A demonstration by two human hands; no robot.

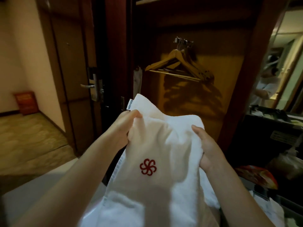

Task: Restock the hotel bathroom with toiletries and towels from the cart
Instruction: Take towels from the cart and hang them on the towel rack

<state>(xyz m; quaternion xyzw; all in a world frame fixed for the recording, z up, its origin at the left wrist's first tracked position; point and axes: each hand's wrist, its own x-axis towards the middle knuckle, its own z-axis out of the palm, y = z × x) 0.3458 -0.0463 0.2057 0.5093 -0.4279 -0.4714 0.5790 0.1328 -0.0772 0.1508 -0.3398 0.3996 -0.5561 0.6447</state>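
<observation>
We are holding a folded white towel point(157, 141) up before the wardrobe point(188, 102), our left hand point(124, 126) pinching its left edge, our right hand point(209, 145) clasping its right. A red pinwheel emblem point(148, 166) is showing; the corner tag point(130, 104)'s blue lettering is proving unreadable.

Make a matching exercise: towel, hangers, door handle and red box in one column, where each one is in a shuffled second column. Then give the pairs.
1. towel
2. hangers
3. door handle
4. red box

A. on the floor, far left
B. held by the left hand and the right hand
C. hanging in the wardrobe
D. on the dark door

Pairs: 1-B, 2-C, 3-D, 4-A
</observation>
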